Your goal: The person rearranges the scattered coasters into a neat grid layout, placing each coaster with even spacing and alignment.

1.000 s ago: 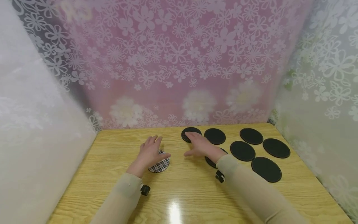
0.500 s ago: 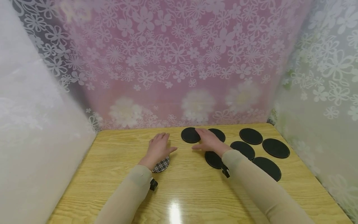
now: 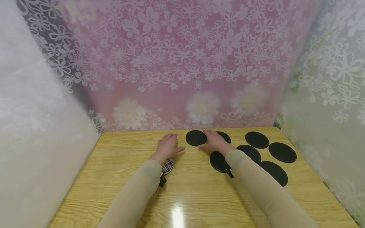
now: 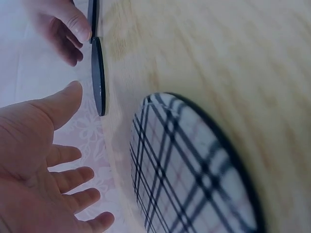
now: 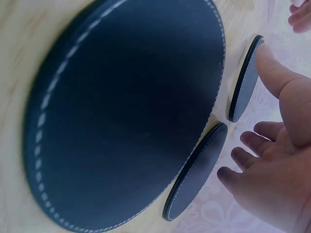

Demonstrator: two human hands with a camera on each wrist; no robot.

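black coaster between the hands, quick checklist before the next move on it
1. Right hand at the black coaster: ok, thumb touches its edge in the right wrist view.
2. Left hand free: ok, fingers straight, holding nothing.
3. Coaster lies flat on the table: ok.
4. Plaid coaster out of the way: ok, lying under the left wrist.
5. Firm grip on the coaster: cannot tell.
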